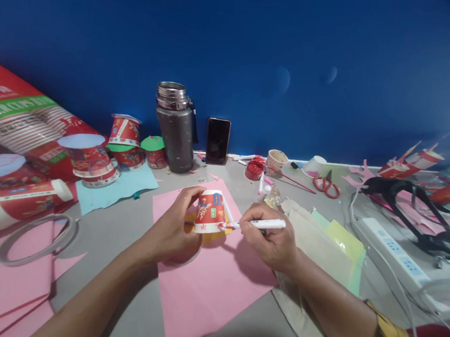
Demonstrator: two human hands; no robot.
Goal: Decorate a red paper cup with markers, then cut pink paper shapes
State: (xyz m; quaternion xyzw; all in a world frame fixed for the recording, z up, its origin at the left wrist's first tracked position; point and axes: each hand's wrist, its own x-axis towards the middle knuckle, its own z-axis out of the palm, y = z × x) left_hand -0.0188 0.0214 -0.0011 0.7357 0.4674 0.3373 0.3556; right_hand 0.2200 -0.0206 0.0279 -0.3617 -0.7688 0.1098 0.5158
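My left hand (174, 222) is wrapped round a small red and white paper cup (212, 211), held upside down above a pink sheet (204, 305). In my right hand (271, 237) is a white marker (268, 224); its red tip meets the lower right rim of the cup. Under my left hand a tape roll (185, 259) is partly hidden. Something yellow (217, 236) shows behind and below the cup.
At the back stand a dark thermos (178, 136), a phone (217, 141) and stacked cups (125, 145). A grey tape ring (38, 240) lies left. Red scissors (326, 185), a power strip (395, 253) and a black strap frame (411, 211) are at the right.
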